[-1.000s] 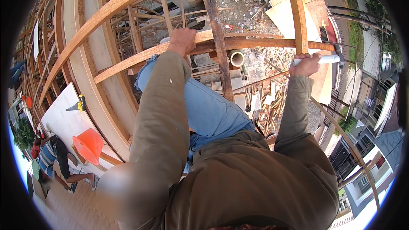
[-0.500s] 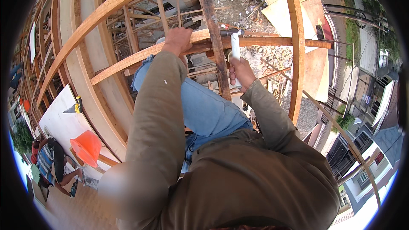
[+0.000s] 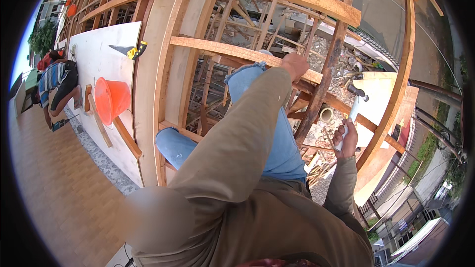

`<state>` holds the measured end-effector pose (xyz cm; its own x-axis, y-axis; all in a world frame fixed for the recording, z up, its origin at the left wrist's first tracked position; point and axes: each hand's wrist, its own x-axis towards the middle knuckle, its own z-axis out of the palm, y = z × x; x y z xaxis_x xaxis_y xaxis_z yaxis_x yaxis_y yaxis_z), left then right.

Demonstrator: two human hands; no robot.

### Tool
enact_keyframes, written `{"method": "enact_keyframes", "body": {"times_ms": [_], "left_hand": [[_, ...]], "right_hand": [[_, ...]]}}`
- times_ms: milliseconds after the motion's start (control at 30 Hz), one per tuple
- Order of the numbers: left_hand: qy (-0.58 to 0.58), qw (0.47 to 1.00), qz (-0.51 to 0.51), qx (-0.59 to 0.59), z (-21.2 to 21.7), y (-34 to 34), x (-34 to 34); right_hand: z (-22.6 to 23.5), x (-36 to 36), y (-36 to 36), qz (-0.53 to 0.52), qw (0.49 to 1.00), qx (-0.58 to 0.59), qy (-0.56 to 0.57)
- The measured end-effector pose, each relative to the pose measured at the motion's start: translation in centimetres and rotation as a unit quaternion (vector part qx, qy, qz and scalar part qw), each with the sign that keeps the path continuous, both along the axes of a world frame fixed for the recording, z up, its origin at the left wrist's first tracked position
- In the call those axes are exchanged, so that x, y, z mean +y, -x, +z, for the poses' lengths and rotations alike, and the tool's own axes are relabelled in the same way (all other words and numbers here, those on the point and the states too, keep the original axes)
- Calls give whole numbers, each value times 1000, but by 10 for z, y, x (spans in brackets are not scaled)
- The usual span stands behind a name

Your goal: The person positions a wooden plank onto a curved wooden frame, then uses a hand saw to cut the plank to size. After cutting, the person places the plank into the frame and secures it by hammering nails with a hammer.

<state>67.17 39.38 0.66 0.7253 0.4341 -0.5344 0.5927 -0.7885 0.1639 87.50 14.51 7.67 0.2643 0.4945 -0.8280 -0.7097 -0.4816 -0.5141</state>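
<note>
My left hand (image 3: 295, 65) is closed over a light wooden beam (image 3: 222, 48) near its right end, fingers partly hidden beyond the wood. A dark, stained timber (image 3: 324, 76) slants across just right of that hand. In my right hand (image 3: 347, 138) is a hammer (image 3: 354, 109) with a white handle and a black head. The fingers wrap the lower handle, and the head points away from me, out to the right of the dark timber. My blue-jeaned legs (image 3: 282, 143) straddle the framing under my left arm.
Rubble and scrap wood lie far below the open framing. A curved beam (image 3: 391, 89) rises on the right. At left, an orange bucket-like container (image 3: 112, 100) and a yellow-handled saw (image 3: 129, 50) rest on a white board (image 3: 99, 54). Another person (image 3: 59, 79) crouches beyond.
My view has swung left, so the framing sits further right. The hammer has moved right, away from the dark timber. My left hand remains on the beam.
</note>
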Motion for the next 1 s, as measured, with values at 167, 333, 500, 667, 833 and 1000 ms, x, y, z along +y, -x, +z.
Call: {"method": "enact_keyframes", "body": {"times_ms": [167,333,500,667,833,1000], "left_hand": [[-6,990,113,-85,56,24,-1],[-78,828,380,-404,132,93,-29],[-137,665,589,-439,117,233,-111],[-238,467,832,-183,58,370,-226],[-417,298,859,10,-38,426,-314],[-238,84,955,-153,-33,422,-302]], "right_hand": [[21,35,-37,6,977,-211,-21],[35,66,-5,108,951,-287,-35],[14,102,64,307,886,-322,-134],[15,174,155,568,642,-468,-215],[45,258,301,701,302,-528,-372],[38,267,421,737,-1,-564,-374]]}}
